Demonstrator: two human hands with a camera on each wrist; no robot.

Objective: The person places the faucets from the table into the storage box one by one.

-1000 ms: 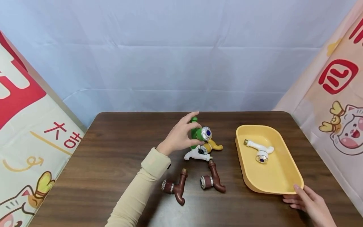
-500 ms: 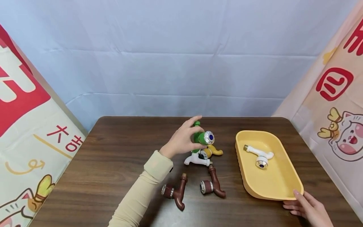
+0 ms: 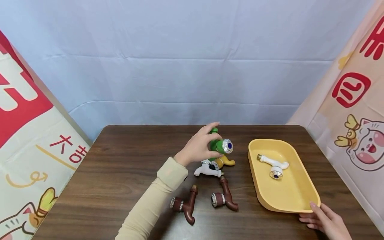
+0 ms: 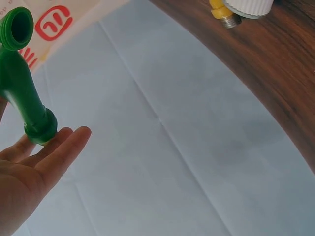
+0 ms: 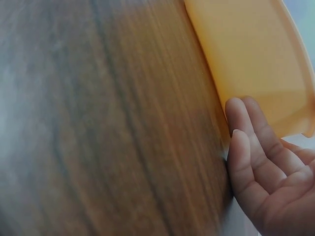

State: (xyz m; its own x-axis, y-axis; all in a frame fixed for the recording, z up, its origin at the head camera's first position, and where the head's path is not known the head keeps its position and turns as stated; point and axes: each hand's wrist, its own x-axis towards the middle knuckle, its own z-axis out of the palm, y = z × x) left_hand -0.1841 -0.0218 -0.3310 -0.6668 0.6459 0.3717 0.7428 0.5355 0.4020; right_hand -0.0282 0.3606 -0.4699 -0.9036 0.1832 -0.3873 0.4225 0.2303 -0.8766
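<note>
My left hand [image 3: 200, 146] holds a green faucet [image 3: 221, 146] between thumb and fingers, above the pile at the table's middle. The faucet's silver knob with a blue centre faces right; in the left wrist view the green body [image 4: 22, 88] meets the fingertips. Beneath it lie a white faucet [image 3: 207, 170] and a yellow faucet [image 3: 226, 161], partly covered by the hand. My right hand [image 3: 328, 220] grips the near right corner of a yellow tray [image 3: 260, 186], thumb on the rim, fingers under and against the outside. One white faucet [image 3: 274, 165] lies in the tray.
Two brown faucets [image 3: 188, 206] lie on the wooden table [image 3: 126, 166] in front of the pile, the right one [image 3: 228, 196] close to the white faucet's threaded end. A pale cloth backdrop [image 3: 192, 66] stands behind the table, with printed cloths at both sides.
My left hand has moved slightly right with the green faucet in its grip. The right hand stays at the tray's corner. The head view has tilted a little, shifting the scene downward.
</note>
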